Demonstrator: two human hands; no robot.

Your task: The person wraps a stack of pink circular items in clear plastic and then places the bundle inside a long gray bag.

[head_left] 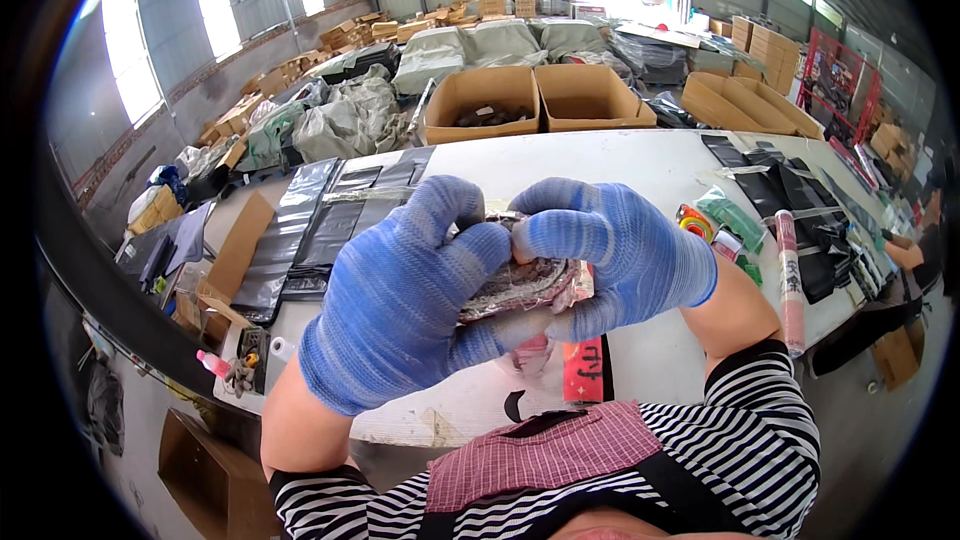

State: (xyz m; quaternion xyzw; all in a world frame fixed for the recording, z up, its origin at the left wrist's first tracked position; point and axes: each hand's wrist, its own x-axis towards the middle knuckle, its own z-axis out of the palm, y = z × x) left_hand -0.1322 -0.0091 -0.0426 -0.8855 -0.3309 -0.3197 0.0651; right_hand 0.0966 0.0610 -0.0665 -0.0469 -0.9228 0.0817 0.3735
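both hands wear blue knitted gloves and meet over the near middle of the white surface (640, 165). the left hand (400, 295) cups a crumpled, shiny dark bundle wrapped in clear plastic film (520, 285) from the left and below, its fingers clamped around it with the thumb bent over the top. the right hand (615, 250) grips the same bundle from the right, fingers curled tight on its upper edge, thumb pressed against the left thumb. the bundle is held up between the two palms, above the surface, not resting on it. under it a red strip with dark marks (587, 370) lies flat on the surface. to the left, flat grey plastic bags (320, 220) lie spread in overlapping rows. to the right lie black plastic bags (790, 195), a long pink tube (790, 280) and a roll of coloured tape (692, 223). at the far edge stand two open brown cardboard boxes (535, 100)
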